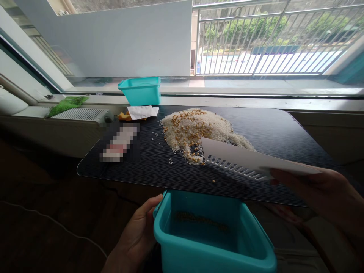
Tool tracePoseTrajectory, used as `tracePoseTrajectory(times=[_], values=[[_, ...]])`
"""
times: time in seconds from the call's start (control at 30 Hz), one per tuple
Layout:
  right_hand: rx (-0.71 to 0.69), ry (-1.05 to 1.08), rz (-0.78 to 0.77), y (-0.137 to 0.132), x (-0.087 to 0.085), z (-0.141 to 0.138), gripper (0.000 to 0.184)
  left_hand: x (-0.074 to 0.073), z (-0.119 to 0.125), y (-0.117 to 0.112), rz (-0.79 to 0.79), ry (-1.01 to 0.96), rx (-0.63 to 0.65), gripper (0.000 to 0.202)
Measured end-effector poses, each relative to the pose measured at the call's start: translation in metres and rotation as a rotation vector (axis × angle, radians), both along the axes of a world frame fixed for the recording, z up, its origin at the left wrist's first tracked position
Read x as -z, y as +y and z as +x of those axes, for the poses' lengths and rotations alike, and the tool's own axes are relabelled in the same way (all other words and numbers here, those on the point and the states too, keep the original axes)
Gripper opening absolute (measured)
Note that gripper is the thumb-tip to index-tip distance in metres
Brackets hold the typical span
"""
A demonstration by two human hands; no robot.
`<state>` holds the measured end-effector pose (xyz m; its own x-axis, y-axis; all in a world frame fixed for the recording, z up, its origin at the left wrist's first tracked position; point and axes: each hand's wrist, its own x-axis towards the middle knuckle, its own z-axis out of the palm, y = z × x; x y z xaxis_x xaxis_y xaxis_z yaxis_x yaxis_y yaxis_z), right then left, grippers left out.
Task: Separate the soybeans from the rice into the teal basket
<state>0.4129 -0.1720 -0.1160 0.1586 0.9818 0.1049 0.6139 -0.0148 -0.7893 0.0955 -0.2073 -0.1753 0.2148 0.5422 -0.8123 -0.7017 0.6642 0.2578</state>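
Observation:
My left hand [135, 232] grips the left rim of a teal plastic bin [214, 248] held against the table's front edge. Some beans [199, 219] lie along the bottom inside it. In my right hand [327, 191] is a flat white slotted plastic piece [241, 157], its row of slots facing the table's front. Its far left end touches or nearly touches the near side of a pile of white rice [218, 120]. Yellow-brown beans [196, 131] are mixed through the pile's left part. One stray bean [214, 181] sits near the front edge.
The black table [270, 121] stands by a window. At its back left are a second teal bin [145, 93], a white paper [143, 112] and a blurred-out object [121, 144]. A green cloth [68, 104] lies on a radiator. A white cable [57, 223] runs across the floor.

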Motion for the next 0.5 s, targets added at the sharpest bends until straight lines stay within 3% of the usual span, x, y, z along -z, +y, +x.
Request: tracePoseTrajectory(times=[0.5], values=[[-0.093, -0.006, -0.013, 0.0001, 0.0012, -0.0008, 0.032, 0.0000, -0.0004, -0.0002, 0.025, 0.022, 0.035, 0.028]])
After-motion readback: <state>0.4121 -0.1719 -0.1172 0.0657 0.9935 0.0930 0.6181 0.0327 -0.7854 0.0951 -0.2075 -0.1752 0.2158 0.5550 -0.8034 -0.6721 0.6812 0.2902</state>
